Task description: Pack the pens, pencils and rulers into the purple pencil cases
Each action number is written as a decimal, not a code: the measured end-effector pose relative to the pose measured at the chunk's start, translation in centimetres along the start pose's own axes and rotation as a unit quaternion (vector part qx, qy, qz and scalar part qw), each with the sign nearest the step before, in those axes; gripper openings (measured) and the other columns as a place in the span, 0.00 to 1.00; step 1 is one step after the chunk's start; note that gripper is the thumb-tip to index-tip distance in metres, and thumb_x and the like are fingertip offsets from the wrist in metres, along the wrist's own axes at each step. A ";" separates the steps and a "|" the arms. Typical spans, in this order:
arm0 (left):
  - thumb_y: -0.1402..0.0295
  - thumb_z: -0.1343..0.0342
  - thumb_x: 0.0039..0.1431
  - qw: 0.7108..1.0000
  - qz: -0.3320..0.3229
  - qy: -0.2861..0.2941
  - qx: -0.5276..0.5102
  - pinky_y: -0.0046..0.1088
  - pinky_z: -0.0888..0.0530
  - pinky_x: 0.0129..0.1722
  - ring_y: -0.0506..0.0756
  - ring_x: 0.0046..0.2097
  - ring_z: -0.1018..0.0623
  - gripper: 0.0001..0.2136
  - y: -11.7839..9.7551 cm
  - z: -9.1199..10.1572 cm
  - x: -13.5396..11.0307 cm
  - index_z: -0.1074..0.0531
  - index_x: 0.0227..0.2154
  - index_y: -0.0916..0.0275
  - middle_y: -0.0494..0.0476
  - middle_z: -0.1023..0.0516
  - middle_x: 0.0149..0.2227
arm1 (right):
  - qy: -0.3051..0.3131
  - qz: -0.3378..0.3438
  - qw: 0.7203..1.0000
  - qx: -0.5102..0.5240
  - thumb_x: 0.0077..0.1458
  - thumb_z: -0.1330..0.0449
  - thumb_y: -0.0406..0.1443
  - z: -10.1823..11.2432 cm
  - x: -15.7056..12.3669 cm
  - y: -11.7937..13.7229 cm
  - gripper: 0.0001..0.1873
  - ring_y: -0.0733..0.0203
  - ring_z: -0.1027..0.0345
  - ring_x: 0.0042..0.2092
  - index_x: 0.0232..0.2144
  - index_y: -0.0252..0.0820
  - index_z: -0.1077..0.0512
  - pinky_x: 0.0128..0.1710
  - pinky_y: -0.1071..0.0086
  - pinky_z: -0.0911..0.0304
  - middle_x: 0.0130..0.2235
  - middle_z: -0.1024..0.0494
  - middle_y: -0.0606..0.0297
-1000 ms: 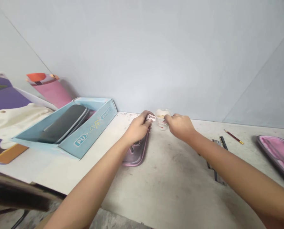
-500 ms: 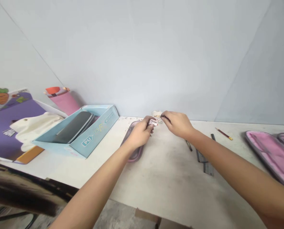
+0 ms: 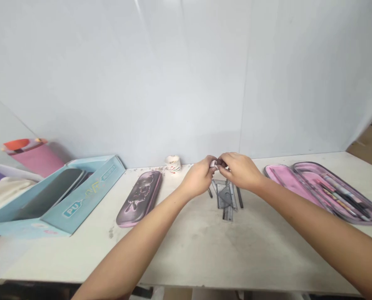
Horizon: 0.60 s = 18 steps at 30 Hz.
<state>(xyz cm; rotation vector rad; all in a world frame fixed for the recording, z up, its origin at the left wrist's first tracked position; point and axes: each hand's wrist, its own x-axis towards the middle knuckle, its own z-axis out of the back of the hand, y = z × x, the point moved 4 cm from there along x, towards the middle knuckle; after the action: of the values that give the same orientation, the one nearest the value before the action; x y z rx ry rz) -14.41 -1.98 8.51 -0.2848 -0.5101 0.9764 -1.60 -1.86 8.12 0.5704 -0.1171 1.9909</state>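
My left hand (image 3: 200,176) is closed around a small white block with a printed label, which looks like an eraser (image 3: 213,164). My right hand (image 3: 240,170) meets it there, its thumb and fingers pinched at the block's other end. Fingers cover most of the block. Just below the hands lie clear rulers and a set square (image 3: 226,199), with a black pen-like stick (image 3: 239,197) to their right and a shorter dark one (image 3: 210,192) to their left. A closed dark pencil case (image 3: 139,199) with a rabbit-like figure lies left of my left hand.
A paper cup (image 3: 173,163) stands by the wall, with dark crumbs scattered nearby. At left are a light-blue box (image 3: 79,200) holding a grey case (image 3: 53,193), and a pink roll-shaped item (image 3: 40,158). An open pink pencil case (image 3: 286,179) with pens lies at right.
My view has turned right. My right hand has left the paper cup and joined my left hand at the eraser; both are now above the rulers.
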 end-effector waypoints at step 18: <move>0.62 0.55 0.59 0.987 0.142 -0.060 -0.046 0.29 0.32 0.33 0.54 0.33 0.26 0.15 13.0 4.3 -7.1 0.33 0.45 0.62 0.57 0.25 0.36 | -0.036 0.018 0.998 0.052 0.57 0.53 0.36 -7.5 11.1 6.7 0.10 0.60 0.35 0.41 0.36 0.43 0.32 0.35 0.70 0.45 0.38 0.25 0.63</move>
<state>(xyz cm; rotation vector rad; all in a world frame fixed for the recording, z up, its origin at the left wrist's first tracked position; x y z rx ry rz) -29.23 -0.96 4.28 -0.3914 -0.6364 1.2541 -14.07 6.41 7.51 0.7112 -0.0675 2.0210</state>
